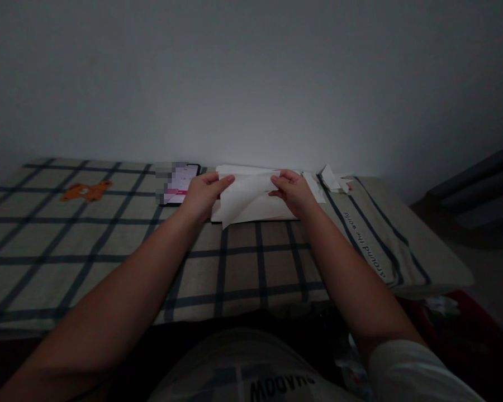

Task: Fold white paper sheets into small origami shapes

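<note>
Left hand (203, 194) and right hand (292, 191) nearly closed, thumbs and fingers pinching opposite sides of paper sheet (247, 190), above more paper (264, 214) near back of worktop (238, 268). Step seems to be working sheet two-handed; next move likely calls for even pinch. Phone (181, 183) just beside left hand, scraps (333, 180) near right. Wall (251, 84) limits reach behind; room toward front edge.

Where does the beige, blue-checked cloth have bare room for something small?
The cloth is bare between the flat orange figure and the black-edged phone, and in front of the white paper sheet. Crowded: from the phone, past the left hand and right hand, to the crumpled white paper.
</note>
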Tool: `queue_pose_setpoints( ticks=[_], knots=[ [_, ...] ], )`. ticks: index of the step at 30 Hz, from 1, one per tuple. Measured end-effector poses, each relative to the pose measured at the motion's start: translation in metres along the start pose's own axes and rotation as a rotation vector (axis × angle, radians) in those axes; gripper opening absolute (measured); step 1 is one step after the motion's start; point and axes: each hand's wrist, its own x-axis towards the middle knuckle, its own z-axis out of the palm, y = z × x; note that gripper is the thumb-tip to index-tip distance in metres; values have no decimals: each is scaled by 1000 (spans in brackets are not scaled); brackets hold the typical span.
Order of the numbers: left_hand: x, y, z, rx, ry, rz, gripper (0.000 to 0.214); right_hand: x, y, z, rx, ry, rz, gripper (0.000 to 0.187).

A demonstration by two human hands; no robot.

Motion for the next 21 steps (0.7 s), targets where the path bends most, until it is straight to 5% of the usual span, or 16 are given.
queue_pose_setpoints(
  ticks=[21],
  knots=[
    [-2,-1,1,-50,-17,11,24,1,0,3,-4,38,10,42]
  ],
)
